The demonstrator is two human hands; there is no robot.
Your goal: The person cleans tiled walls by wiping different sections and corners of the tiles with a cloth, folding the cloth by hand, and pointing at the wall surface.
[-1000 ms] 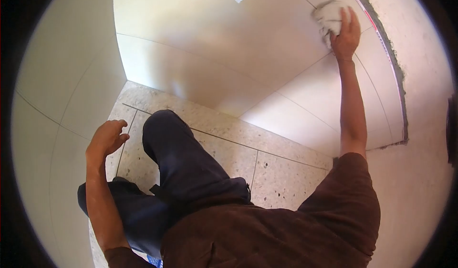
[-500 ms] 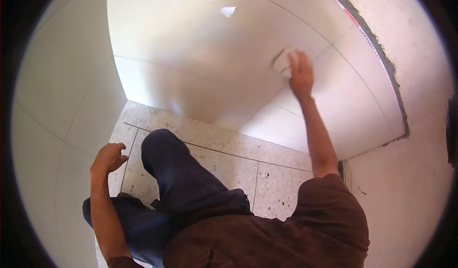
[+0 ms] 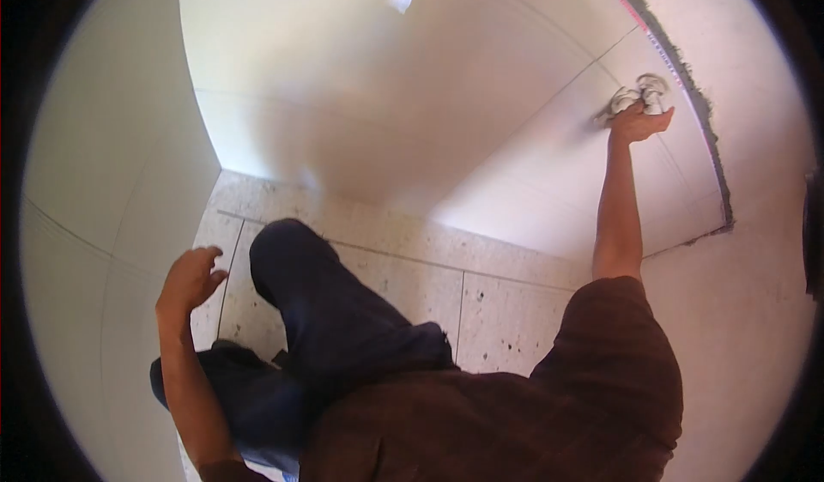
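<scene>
A pale tiled wall (image 3: 360, 104) fills the upper middle, meeting another tiled wall (image 3: 103, 173) on the left. Below them runs a speckled floor (image 3: 506, 315) with dark joint lines. The person wears a brown shirt (image 3: 489, 422) and dark trousers (image 3: 335, 302), one knee raised near the wall's foot. A rough grey edge (image 3: 706, 126) borders the tiles at right. The right hand (image 3: 639, 125) reaches out there, its fingers, partly hidden, holding a bunched cloth against the tiles, just inside that edge. The left hand (image 3: 190, 279) hangs over the floor, fingers loosely bent and parted. The whitish cloth (image 3: 627, 98) is crumpled.
</scene>
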